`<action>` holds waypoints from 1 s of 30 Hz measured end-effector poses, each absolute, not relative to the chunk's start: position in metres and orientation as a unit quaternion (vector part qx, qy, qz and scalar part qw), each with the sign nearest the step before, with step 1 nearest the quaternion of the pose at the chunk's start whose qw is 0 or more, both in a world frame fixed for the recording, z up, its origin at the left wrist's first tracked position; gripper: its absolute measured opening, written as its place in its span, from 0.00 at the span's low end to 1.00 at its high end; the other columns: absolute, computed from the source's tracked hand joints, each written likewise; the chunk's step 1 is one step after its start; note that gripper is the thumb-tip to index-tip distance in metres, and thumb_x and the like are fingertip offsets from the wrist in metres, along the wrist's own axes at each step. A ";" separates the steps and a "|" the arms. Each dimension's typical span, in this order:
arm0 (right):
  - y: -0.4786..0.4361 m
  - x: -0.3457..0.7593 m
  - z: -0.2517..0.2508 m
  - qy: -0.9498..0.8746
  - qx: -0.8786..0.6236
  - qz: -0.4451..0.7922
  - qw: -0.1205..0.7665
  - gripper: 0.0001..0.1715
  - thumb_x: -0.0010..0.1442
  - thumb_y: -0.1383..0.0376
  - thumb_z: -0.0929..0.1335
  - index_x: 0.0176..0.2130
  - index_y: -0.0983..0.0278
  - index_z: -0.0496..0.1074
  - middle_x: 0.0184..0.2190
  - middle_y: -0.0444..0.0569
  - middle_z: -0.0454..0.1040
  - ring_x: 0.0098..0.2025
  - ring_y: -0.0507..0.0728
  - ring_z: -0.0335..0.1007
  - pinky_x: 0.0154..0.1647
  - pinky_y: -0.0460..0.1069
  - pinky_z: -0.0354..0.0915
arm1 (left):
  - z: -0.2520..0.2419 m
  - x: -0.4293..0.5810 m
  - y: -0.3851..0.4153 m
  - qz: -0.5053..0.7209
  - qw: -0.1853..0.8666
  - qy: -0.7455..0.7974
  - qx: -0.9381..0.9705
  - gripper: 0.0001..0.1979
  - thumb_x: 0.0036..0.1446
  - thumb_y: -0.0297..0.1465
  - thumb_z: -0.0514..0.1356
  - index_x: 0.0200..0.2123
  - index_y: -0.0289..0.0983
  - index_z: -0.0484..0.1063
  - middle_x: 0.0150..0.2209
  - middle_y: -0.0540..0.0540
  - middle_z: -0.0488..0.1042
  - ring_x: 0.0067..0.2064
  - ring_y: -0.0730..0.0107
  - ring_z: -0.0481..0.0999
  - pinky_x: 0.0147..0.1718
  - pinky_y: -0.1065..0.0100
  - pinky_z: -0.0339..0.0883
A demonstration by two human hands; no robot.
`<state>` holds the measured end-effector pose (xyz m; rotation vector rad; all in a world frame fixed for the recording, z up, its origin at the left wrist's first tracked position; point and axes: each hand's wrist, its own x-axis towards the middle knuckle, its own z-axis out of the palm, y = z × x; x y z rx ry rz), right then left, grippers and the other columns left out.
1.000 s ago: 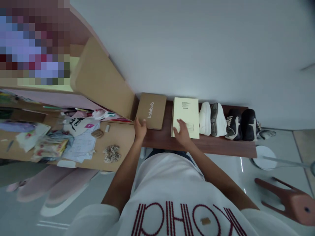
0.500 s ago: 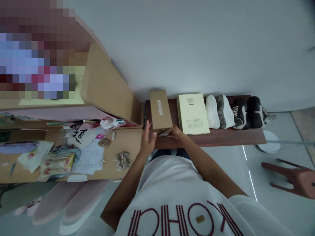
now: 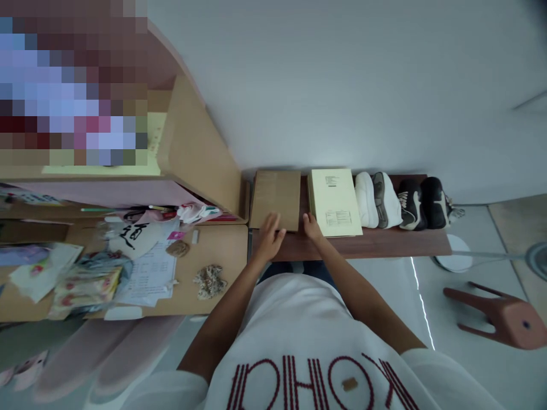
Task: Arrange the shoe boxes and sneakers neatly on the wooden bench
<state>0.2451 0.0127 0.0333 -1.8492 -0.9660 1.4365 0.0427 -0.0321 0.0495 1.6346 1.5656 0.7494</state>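
A brown cardboard box (image 3: pixel 276 196) lies flat at the left end of a dark wooden shelf (image 3: pixel 376 245). My left hand (image 3: pixel 270 239) is at the box's front edge, its fingers apart over the top near the lower middle. Beside the box's right front corner is my right hand (image 3: pixel 313 229), its fingers apart, close to the left edge of a pale yellow box (image 3: pixel 335 199). Neither hand grips anything. Right of the yellow box stand a pair of white and grey shoes (image 3: pixel 378 199) and a pair of black shoes (image 3: pixel 423 204).
On the left is a wooden desk (image 3: pixel 235 245) with papers (image 3: pixel 151 276), a white cap (image 3: pixel 134 238), plastic packets and a patterned scrunchie (image 3: pixel 209 281). A reddish stool (image 3: pixel 502 316) stands on the floor at the right, near a round white base (image 3: pixel 455 253). A wall rises behind the shelf.
The brown box has gone from tilted between my hands to lying flat on the shelf, with a wide plain face up. My hands have let go of it. The view has shifted slightly.
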 end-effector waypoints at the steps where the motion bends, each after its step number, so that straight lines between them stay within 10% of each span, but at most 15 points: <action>1: 0.014 0.244 0.030 -0.368 -0.717 0.517 0.287 0.49 0.67 0.37 0.61 0.71 0.67 0.62 0.72 0.62 0.62 0.76 0.67 0.54 0.76 0.64 0.53 | 0.045 0.034 -0.026 0.318 0.348 0.650 0.596 0.37 0.69 0.52 0.53 0.73 0.40 0.58 0.77 0.34 0.52 0.78 0.52 0.46 0.75 0.48 0.39; 9: 0.011 0.223 0.010 -0.370 -0.691 0.547 0.294 0.44 0.68 0.47 0.65 0.74 0.58 0.55 0.70 0.54 0.67 0.71 0.62 0.63 0.75 0.61 0.55 | 0.006 0.011 -0.013 0.344 0.445 0.729 0.390 0.27 0.69 0.42 0.58 0.67 0.38 0.65 0.64 0.34 0.74 0.68 0.53 0.70 0.70 0.53 0.58; 23: 0.011 0.242 0.018 -0.411 -0.724 0.480 0.278 0.45 0.68 0.41 0.63 0.70 0.68 0.63 0.71 0.62 0.64 0.76 0.65 0.55 0.77 0.60 0.50 | 0.009 -0.002 -0.013 0.371 0.474 0.725 0.335 0.34 0.68 0.45 0.60 0.71 0.38 0.60 0.74 0.36 0.59 0.77 0.56 0.54 0.74 0.58 0.46; 30: -0.036 0.254 0.026 -0.366 -0.721 0.506 0.301 0.33 0.66 0.43 0.66 0.59 0.61 0.75 0.63 0.56 0.76 0.68 0.64 0.68 0.72 0.61 0.60 | 0.016 -0.005 -0.073 0.351 0.531 0.737 0.227 0.30 0.68 0.43 0.61 0.69 0.41 0.63 0.71 0.38 0.66 0.73 0.56 0.63 0.70 0.54 0.59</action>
